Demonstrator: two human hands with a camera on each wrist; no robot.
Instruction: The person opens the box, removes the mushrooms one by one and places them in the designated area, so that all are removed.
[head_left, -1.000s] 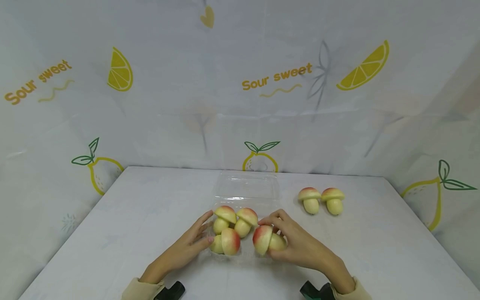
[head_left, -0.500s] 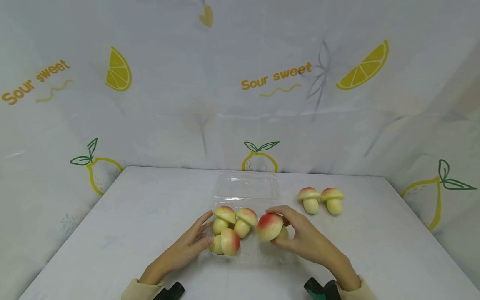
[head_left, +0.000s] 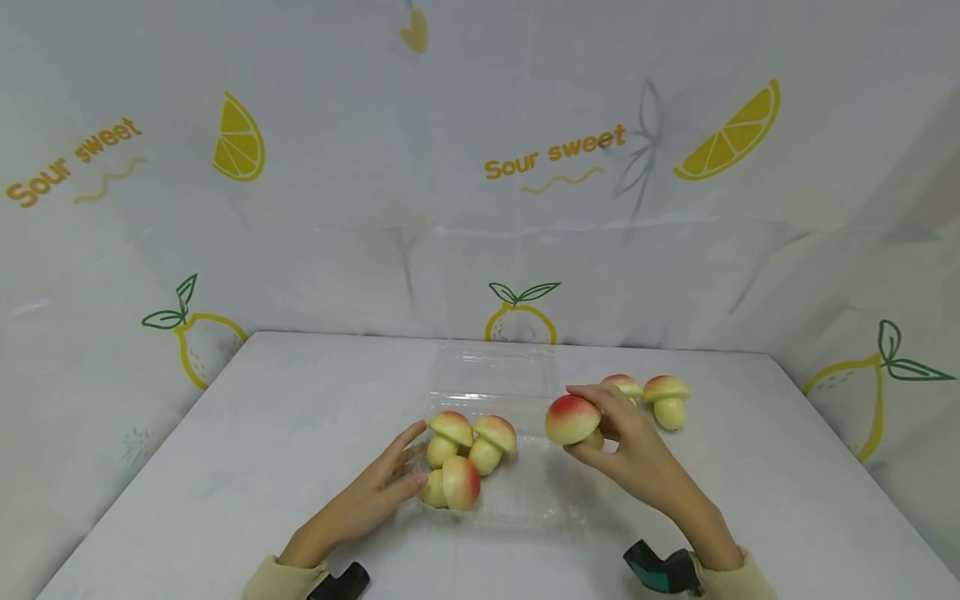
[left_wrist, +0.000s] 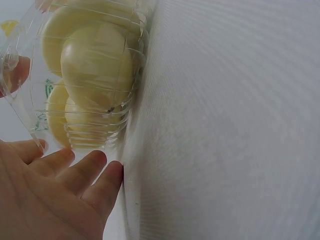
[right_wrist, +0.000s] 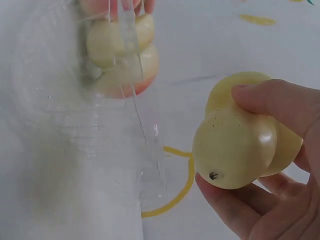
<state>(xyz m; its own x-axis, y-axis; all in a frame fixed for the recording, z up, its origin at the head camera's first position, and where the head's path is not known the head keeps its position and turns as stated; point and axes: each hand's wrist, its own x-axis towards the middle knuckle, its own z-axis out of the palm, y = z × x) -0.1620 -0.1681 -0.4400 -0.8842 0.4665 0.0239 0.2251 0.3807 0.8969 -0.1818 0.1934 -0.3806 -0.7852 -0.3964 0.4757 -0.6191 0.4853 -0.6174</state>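
In the head view, my right hand [head_left: 637, 450] pinches a toy mushroom [head_left: 572, 419] with a red-topped cap, held up over the right side of the clear plastic clamshell box [head_left: 536, 492]. The right wrist view has this mushroom's pale stem end [right_wrist: 235, 150] turned to the camera, between thumb and fingers. Along the box's left side rests my left hand [head_left: 375, 492], its fingers extended. Fingertips [left_wrist: 95, 162] touch the ribbed clear wall in the left wrist view. Three mushrooms sit in the left half of the box: a rear-left one [head_left: 450, 427], a middle one [head_left: 495, 433] and a front one [head_left: 461, 483].
The box's lid [head_left: 491, 371] lies folded back toward the rear edge of the white table [head_left: 247, 467]. At the back right stand two more mushrooms, one [head_left: 666, 400] in full view and another [head_left: 622, 384] partly behind my right hand. A printed cloth [head_left: 337, 250] hangs behind.
My right hand has lifted the mushroom out of the box's right side, moving it up and to the right; its cap has turned. The left hand and the three boxed mushrooms stay put.
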